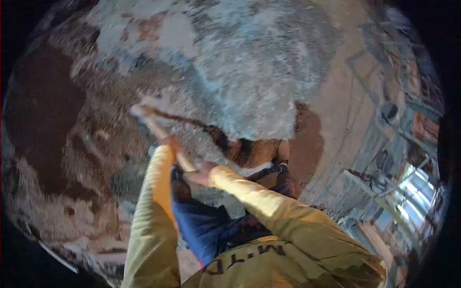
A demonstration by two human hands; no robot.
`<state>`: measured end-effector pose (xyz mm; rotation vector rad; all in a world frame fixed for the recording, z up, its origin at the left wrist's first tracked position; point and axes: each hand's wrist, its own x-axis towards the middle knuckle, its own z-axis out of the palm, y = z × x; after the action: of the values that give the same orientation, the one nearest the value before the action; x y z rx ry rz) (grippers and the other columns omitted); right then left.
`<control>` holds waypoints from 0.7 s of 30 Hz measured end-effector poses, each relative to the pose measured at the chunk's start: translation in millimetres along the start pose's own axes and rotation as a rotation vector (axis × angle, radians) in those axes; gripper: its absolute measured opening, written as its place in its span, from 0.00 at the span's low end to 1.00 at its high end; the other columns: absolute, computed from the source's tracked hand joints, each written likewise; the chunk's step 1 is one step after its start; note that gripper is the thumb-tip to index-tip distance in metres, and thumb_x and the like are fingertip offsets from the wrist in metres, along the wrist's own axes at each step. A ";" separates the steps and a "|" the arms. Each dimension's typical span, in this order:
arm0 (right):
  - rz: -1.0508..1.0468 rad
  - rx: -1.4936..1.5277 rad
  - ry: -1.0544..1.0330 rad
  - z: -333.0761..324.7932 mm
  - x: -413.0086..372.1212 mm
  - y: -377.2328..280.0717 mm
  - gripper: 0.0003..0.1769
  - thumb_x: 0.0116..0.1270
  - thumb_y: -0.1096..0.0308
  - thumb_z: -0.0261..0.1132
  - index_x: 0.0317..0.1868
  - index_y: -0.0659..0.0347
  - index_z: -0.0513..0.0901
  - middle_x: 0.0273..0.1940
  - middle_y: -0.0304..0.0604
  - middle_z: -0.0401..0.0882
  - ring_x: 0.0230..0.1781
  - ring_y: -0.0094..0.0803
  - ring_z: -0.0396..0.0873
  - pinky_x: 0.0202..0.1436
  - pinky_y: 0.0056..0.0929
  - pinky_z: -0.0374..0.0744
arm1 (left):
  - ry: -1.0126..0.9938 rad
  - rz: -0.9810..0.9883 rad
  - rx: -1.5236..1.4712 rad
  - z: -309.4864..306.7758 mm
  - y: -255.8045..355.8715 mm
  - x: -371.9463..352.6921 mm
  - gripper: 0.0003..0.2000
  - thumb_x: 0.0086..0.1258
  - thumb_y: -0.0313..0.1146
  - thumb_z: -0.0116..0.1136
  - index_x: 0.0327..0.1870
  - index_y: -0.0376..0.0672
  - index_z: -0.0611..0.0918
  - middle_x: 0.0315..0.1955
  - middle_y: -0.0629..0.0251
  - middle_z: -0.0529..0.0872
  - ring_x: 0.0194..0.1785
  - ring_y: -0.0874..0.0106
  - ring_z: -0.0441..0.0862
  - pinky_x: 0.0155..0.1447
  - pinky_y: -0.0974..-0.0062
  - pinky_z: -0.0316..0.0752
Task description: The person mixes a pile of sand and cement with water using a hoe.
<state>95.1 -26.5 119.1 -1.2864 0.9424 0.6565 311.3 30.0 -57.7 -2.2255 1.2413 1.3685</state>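
A light wooden handle (157, 129) runs slantwise in front of my body, its far end blurred over the soil. My left hand (169, 143) is wrapped round it partway along. Closer to my body, my right hand (201, 174) grips the handle near its lower end. The tool's head (139, 110) is smeared by motion, so its shape cannot be made out. Around it lies rough brown and grey earth (108, 96).
A large grey mound (259, 62) rises ahead, with a dark hollow at its lower edge. A dark brown patch (43, 110) lies at left. Metal frames (379, 192) and planks stand at right. My legs are below my arms.
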 end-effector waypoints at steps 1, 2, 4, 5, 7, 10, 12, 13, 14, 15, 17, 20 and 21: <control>0.007 0.080 -0.047 -26.5 -47.3 -12.1 0.39 0.50 0.36 0.57 0.51 0.60 0.77 0.47 0.56 0.78 0.48 0.46 0.76 0.51 0.38 0.73 | -0.093 0.059 0.112 12.6 23.0 -6.7 0.15 0.60 0.42 0.51 0.45 0.48 0.78 0.42 0.60 0.79 0.45 0.61 0.77 0.48 0.62 0.72; 0.134 0.067 -0.118 -15.1 -43.6 11.2 0.36 0.52 0.36 0.56 0.49 0.60 0.77 0.41 0.53 0.80 0.42 0.44 0.79 0.45 0.37 0.75 | -0.186 0.122 0.174 28.8 45.4 -13.6 0.15 0.59 0.42 0.51 0.45 0.48 0.78 0.42 0.59 0.79 0.45 0.61 0.77 0.48 0.63 0.72; 0.197 -0.035 -0.144 -15.3 -65.7 42.3 0.38 0.55 0.34 0.54 0.47 0.64 0.76 0.33 0.51 0.80 0.32 0.40 0.79 0.39 0.37 0.75 | -0.360 0.227 0.214 72.4 86.7 -30.3 0.15 0.59 0.41 0.53 0.46 0.48 0.78 0.43 0.59 0.80 0.46 0.60 0.78 0.48 0.63 0.73; 0.288 0.005 -0.182 -7.9 -73.5 54.4 0.37 0.56 0.36 0.56 0.49 0.64 0.75 0.35 0.51 0.80 0.35 0.39 0.78 0.41 0.36 0.74 | -0.420 0.260 0.210 93.8 103.9 -33.2 0.15 0.58 0.40 0.54 0.46 0.48 0.79 0.44 0.58 0.80 0.46 0.60 0.78 0.48 0.63 0.73; 0.139 0.109 0.005 5.5 -99.5 84.7 0.38 0.56 0.38 0.58 0.56 0.62 0.70 0.44 0.52 0.77 0.41 0.41 0.76 0.49 0.37 0.73 | -0.477 0.268 0.141 153.7 127.2 -27.7 0.16 0.58 0.39 0.55 0.47 0.48 0.79 0.44 0.58 0.80 0.47 0.60 0.79 0.48 0.64 0.74; 0.171 0.396 -0.017 7.9 -109.9 81.8 0.39 0.56 0.39 0.59 0.58 0.62 0.68 0.48 0.53 0.75 0.43 0.43 0.75 0.53 0.37 0.72 | -0.497 0.320 -0.010 173.3 130.1 -20.1 0.14 0.57 0.38 0.57 0.44 0.45 0.80 0.43 0.56 0.81 0.46 0.60 0.79 0.48 0.64 0.74; -0.119 -0.007 0.224 10.3 -85.3 70.2 0.34 0.55 0.40 0.60 0.48 0.65 0.74 0.34 0.49 0.77 0.31 0.38 0.76 0.37 0.35 0.75 | -0.632 0.073 -0.754 137.3 115.7 -23.0 0.10 0.56 0.36 0.56 0.36 0.41 0.79 0.35 0.54 0.81 0.38 0.60 0.78 0.43 0.62 0.74; -0.219 -0.224 0.383 11.6 -73.1 64.4 0.33 0.54 0.41 0.61 0.42 0.66 0.77 0.27 0.48 0.78 0.25 0.35 0.77 0.29 0.34 0.76 | -0.566 -0.289 -1.470 150.6 102.6 -9.6 0.08 0.55 0.34 0.55 0.31 0.40 0.77 0.29 0.53 0.80 0.31 0.59 0.77 0.39 0.61 0.74; -0.023 -0.122 0.151 -15.8 -79.3 33.1 0.31 0.53 0.41 0.62 0.37 0.66 0.77 0.23 0.45 0.77 0.22 0.33 0.76 0.27 0.33 0.76 | -0.531 -0.309 -1.682 111.2 114.1 -28.2 0.07 0.55 0.34 0.55 0.30 0.40 0.76 0.26 0.54 0.79 0.27 0.60 0.76 0.37 0.61 0.74; 0.174 -0.012 -0.087 -52.6 -93.7 -4.9 0.30 0.53 0.42 0.63 0.32 0.67 0.78 0.19 0.43 0.76 0.18 0.32 0.75 0.26 0.32 0.75 | -0.495 -0.335 -1.891 80.7 124.3 -47.0 0.06 0.55 0.33 0.54 0.28 0.41 0.75 0.23 0.55 0.78 0.23 0.60 0.74 0.34 0.60 0.73; 0.269 0.048 -0.211 -99.6 -122.4 -26.8 0.26 0.52 0.44 0.64 0.27 0.65 0.78 0.18 0.40 0.75 0.15 0.28 0.74 0.26 0.29 0.76 | -0.463 -0.376 -2.057 44.9 142.3 -60.3 0.06 0.56 0.33 0.53 0.29 0.40 0.75 0.22 0.56 0.77 0.21 0.61 0.72 0.33 0.61 0.73; 0.001 -0.200 -0.173 -178.5 -179.1 5.4 0.24 0.51 0.47 0.65 0.38 0.59 0.78 0.27 0.45 0.79 0.27 0.30 0.79 0.35 0.30 0.76 | -0.152 -0.283 -1.984 25.5 157.7 -37.2 0.12 0.58 0.37 0.51 0.33 0.35 0.75 0.24 0.53 0.79 0.25 0.59 0.76 0.34 0.61 0.75; -0.083 -0.319 -0.066 -202.2 -204.5 29.8 0.25 0.51 0.47 0.65 0.42 0.58 0.78 0.31 0.47 0.79 0.31 0.32 0.79 0.39 0.32 0.76 | -0.134 -0.061 -1.923 31.7 151.5 -9.1 0.15 0.60 0.38 0.49 0.39 0.35 0.75 0.26 0.52 0.79 0.28 0.59 0.78 0.35 0.60 0.75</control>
<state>-73.0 -199.2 278.8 -1.5661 0.7455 0.8019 173.9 -38.4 -35.2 -2.5790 -0.8341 3.2485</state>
